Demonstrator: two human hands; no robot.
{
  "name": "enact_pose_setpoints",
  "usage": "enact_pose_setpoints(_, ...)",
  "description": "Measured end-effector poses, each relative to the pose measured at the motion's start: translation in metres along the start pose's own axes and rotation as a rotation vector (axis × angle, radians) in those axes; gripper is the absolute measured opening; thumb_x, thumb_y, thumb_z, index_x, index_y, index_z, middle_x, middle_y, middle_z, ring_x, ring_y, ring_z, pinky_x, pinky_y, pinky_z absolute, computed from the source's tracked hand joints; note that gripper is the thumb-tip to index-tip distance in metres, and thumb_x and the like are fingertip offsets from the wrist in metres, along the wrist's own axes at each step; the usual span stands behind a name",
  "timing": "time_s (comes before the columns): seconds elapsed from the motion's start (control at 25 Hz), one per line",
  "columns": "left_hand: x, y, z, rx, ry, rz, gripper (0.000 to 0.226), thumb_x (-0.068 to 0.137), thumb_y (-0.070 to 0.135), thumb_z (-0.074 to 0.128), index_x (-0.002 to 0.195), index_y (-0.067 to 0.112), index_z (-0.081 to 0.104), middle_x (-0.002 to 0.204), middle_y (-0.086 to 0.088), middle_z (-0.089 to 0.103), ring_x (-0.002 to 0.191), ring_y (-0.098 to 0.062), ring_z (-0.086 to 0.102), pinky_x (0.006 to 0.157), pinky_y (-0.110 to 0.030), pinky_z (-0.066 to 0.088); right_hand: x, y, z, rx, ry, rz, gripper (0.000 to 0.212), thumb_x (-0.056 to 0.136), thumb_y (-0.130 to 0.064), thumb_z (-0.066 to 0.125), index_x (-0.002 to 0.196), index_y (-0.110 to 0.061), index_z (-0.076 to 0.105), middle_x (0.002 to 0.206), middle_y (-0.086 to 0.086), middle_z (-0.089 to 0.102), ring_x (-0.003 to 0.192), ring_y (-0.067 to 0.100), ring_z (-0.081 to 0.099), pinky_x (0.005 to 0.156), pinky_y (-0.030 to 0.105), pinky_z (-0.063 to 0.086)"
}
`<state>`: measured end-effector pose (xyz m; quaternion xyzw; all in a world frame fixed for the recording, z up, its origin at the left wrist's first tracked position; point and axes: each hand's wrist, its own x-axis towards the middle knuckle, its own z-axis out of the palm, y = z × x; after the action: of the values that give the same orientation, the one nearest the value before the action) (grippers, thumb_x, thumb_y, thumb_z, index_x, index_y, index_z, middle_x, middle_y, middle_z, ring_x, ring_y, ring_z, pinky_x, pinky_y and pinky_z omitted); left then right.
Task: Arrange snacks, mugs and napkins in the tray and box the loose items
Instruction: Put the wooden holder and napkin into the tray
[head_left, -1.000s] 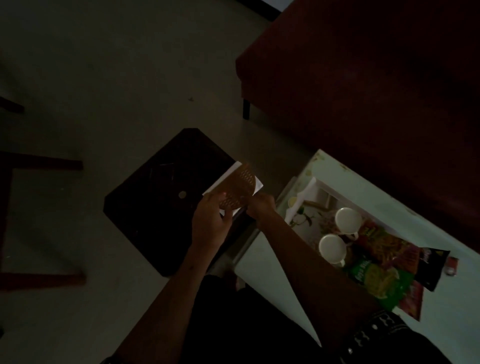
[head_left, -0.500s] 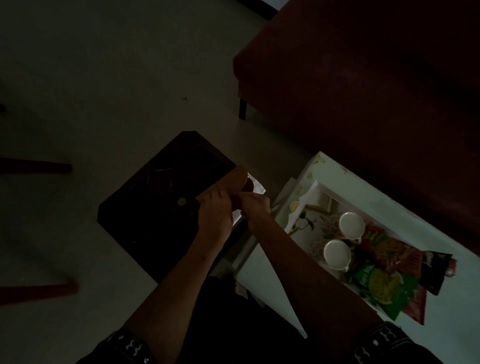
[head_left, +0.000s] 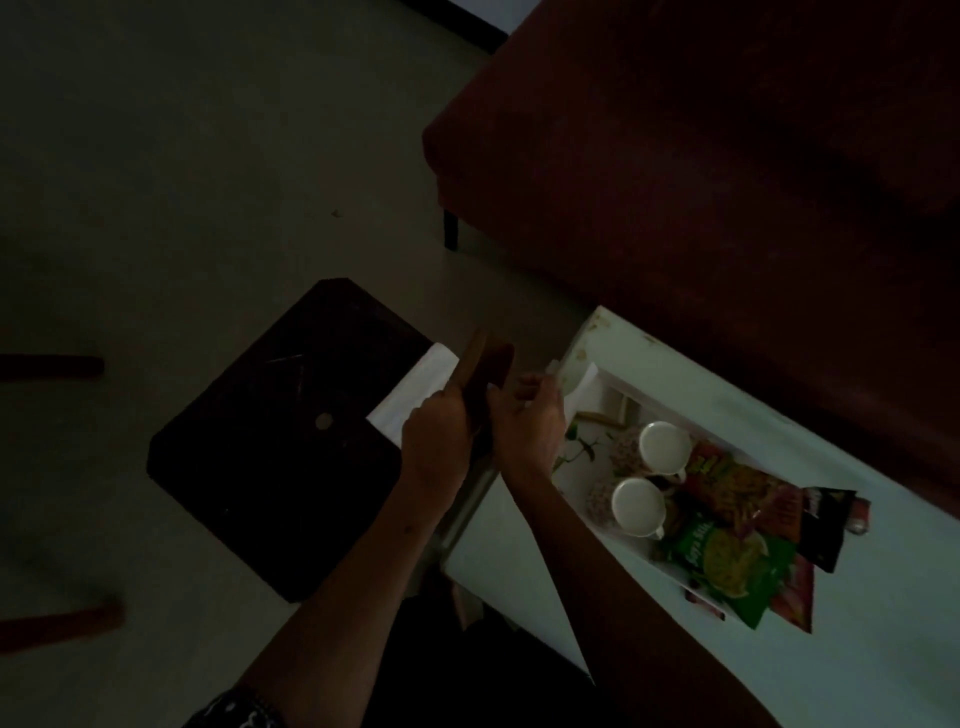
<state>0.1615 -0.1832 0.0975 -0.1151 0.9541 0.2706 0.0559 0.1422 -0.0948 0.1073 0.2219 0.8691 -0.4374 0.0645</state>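
Looks like a dim living room at home: big dark red sofa (head_left: 727, 182), pale low surface (head_left: 857, 597) right in front of it, dark stool (head_left: 275, 441) just beside that surface.

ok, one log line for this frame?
left hand: grips brown folded piece | right hand: touches it | mugs, snacks: in tray
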Motion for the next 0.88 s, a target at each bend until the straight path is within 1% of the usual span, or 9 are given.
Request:
enact_pose_setpoints(0.08, -0.004, 0.024, 0.014, -0.112, -0.052, 0.006, 0.027, 0.094, 0.025, 0.046, 0.100, 0.003, 0.060, 0.093, -0.015, 0.070, 0.083, -0.028, 0.066, 0.076, -0.032, 0.053, 0.007, 0.019, -0.018, -0.020, -0.017, 0.030, 0.028, 0.082, -0.025, 0.066, 0.106, -0.012, 0.059, 0.101, 0.004, 0.067, 0.086, 0.016, 0.062, 0.070, 0.027, 0.048)
enact_pose_setpoints(0.16, -0.008, 0.046, 0.029, -0.223, -0.121, 0.001, 0.027, 0.091, 0.024, 0.050, 0.097, 0.002, 0.063, 0.093, -0.018, 0.070, 0.086, -0.031, 0.066, 0.073, -0.026, 0.045, 0.015, 0.038, -0.037, -0.026, 0.001, 0.065, 0.024, 0.084, -0.021, 0.063, 0.105, -0.010, 0.063, 0.099, 0.008, 0.072, 0.085, 0.022, 0.068, 0.071, 0.029, 0.052)
enact_pose_setpoints(0.32, -0.009, 0.070, 0.067, -0.328, -0.254, -0.034, 0.025, 0.092, 0.019, 0.048, 0.102, 0.003, 0.064, 0.097, -0.020, 0.070, 0.093, -0.033, 0.065, 0.076, -0.031, 0.049, 0.029, 0.075, -0.065, -0.101, 0.087, 0.098, 0.021, 0.084, -0.019, 0.063, 0.100, -0.008, 0.069, 0.098, 0.010, 0.075, 0.088, 0.023, 0.070, 0.069, 0.022, 0.045)
enact_pose_setpoints(0.48, -0.009, 0.084, 0.107, -0.358, -0.352, -0.035, 0.026, 0.092, 0.024, 0.049, 0.092, 0.004, 0.065, 0.089, -0.017, 0.070, 0.087, -0.027, 0.067, 0.073, -0.029, 0.051, 0.048, 0.104, -0.074, -0.165, 0.013, 0.148, 0.012, 0.085, -0.011, 0.061, 0.090, -0.002, 0.067, 0.092, 0.017, 0.073, 0.084, 0.031, 0.069, 0.070, 0.036, 0.053)
enact_pose_setpoints(0.56, -0.008, 0.089, 0.123, -0.323, -0.349, -0.032, 0.026, 0.092, 0.025, 0.050, 0.087, 0.004, 0.065, 0.085, -0.015, 0.070, 0.082, -0.025, 0.065, 0.064, -0.026, 0.043, 0.057, 0.114, -0.076, -0.196, -0.031, 0.129, 0.007, 0.086, -0.008, 0.060, 0.087, -0.004, 0.065, 0.092, 0.020, 0.071, 0.086, 0.033, 0.068, 0.072, 0.039, 0.053)
enact_pose_setpoints(0.6, -0.007, 0.091, 0.129, -0.312, -0.340, -0.035, 0.025, 0.091, 0.023, 0.049, 0.085, 0.005, 0.064, 0.083, -0.015, 0.070, 0.080, -0.026, 0.065, 0.062, -0.023, 0.038, 0.060, 0.118, -0.077, -0.205, -0.047, 0.110, 0.006, 0.087, -0.008, 0.059, 0.090, -0.005, 0.063, 0.095, 0.021, 0.071, 0.088, 0.034, 0.068, 0.074, 0.040, 0.053)
enact_pose_setpoints(0.72, -0.002, 0.095, 0.149, -0.245, -0.325, -0.059, 0.024, 0.092, 0.021, 0.049, 0.083, 0.005, 0.064, 0.084, -0.015, 0.070, 0.077, -0.026, 0.063, 0.056, -0.018, 0.031, 0.070, 0.129, -0.077, -0.250, -0.112, 0.127, 0.038, 0.092, -0.018, 0.055, 0.125, -0.003, 0.045, 0.107, 0.020, 0.067, 0.097, 0.035, 0.065, 0.079, 0.042, 0.054)
enact_pose_setpoints(0.76, 0.000, 0.095, 0.155, -0.227, -0.327, -0.082, 0.025, 0.092, 0.022, 0.048, 0.084, 0.005, 0.064, 0.086, -0.014, 0.070, 0.076, -0.024, 0.062, 0.054, -0.015, 0.031, 0.073, 0.132, -0.076, -0.263, -0.142, 0.147, 0.043, 0.093, -0.020, 0.053, 0.130, -0.003, 0.038, 0.108, 0.020, 0.066, 0.098, 0.036, 0.065, 0.078, 0.042, 0.054)
enact_pose_setpoints(0.88, 0.006, 0.094, 0.171, -0.236, -0.336, -0.119, 0.025, 0.093, 0.022, 0.048, 0.087, 0.004, 0.064, 0.089, -0.014, 0.070, 0.081, -0.025, 0.064, 0.059, -0.018, 0.036, 0.085, 0.141, -0.071, -0.353, -0.247, 0.158, 0.032, 0.095, -0.017, 0.049, 0.122, -0.003, 0.042, 0.109, 0.020, 0.066, 0.099, 0.034, 0.065, 0.071, 0.034, 0.049)
